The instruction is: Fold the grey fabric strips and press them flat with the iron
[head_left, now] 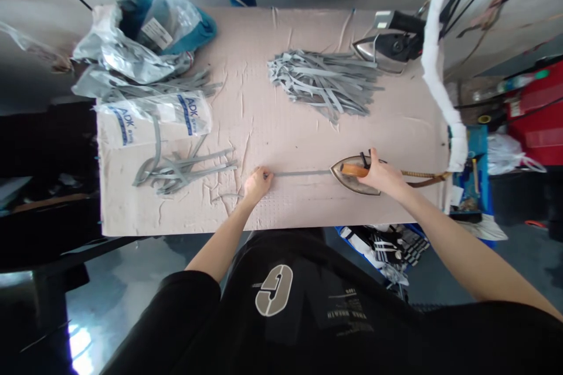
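Note:
My left hand is closed on one end of a grey fabric strip, which runs straight to the right along the padded table. At the other end, my right hand grips the orange handle of a steam iron. The iron lies flat over the strip, its tip pointing left, and hides the strip's far end. Left of my left hand is a loose pile of grey strips. Further back lies a thick bundle of similar strips.
A second iron rests at the table's back right. A white wrapped hose hangs down the right side. Plastic bags and a printed ADK bag lie at the left. A blue bin stands beyond the right edge.

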The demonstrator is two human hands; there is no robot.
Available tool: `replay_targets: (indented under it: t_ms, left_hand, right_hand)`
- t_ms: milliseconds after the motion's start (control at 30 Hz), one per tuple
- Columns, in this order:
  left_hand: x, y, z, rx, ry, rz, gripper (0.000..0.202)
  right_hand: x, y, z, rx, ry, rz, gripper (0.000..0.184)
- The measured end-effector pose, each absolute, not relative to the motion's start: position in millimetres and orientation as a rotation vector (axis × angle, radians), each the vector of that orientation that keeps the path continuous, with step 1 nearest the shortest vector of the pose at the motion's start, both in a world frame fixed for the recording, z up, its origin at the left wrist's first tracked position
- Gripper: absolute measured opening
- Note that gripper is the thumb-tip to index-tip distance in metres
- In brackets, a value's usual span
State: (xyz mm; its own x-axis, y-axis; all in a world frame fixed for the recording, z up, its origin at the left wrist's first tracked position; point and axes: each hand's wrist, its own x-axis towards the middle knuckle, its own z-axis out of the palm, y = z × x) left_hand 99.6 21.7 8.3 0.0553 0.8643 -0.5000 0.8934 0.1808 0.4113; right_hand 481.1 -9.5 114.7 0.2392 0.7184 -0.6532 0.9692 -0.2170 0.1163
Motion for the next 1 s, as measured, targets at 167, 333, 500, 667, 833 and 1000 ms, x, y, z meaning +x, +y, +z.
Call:
replay_targets:
  t_ms: [167, 333, 500, 667, 833, 1000]
  left_hand:
    - [94.4, 21.6, 8.7, 1.636, 1.744, -0.011, 0.020]
    - [84.9, 26.6, 14.7, 1.581, 1.691, -0.020, 0.027]
    - [72.5, 33.2, 23.1, 1.532, 1.665, -0.078, 0.030]
    - [67.0, 33.6, 29.3, 1.508, 1.674, -0.123, 0.025]
    - [67.4, 31.0, 28.6, 1.530, 1.735, -0.135, 0.020]
    - [67.7, 28.1, 21.2, 1.524, 1.790, -0.156, 0.018]
  right_hand:
    - [482.0, -11.9, 117.2, 1.966, 1.561, -0.572, 0.110]
    - [453.5, -7.7, 114.8, 1.909, 1.677, -0.522, 0.104]
    - [401.0, 2.9, 110.8, 1.821, 1.859, -0.618, 0.098]
    - [374.4, 6.8, 112.0, 1.814, 1.889, -0.659, 0.108]
    - [375.2, 5.9, 113.2, 1.848, 1.812, -0.636, 0.114]
    - [358.7, 13.6, 113.8, 1.807, 1.815, -0.654, 0.111]
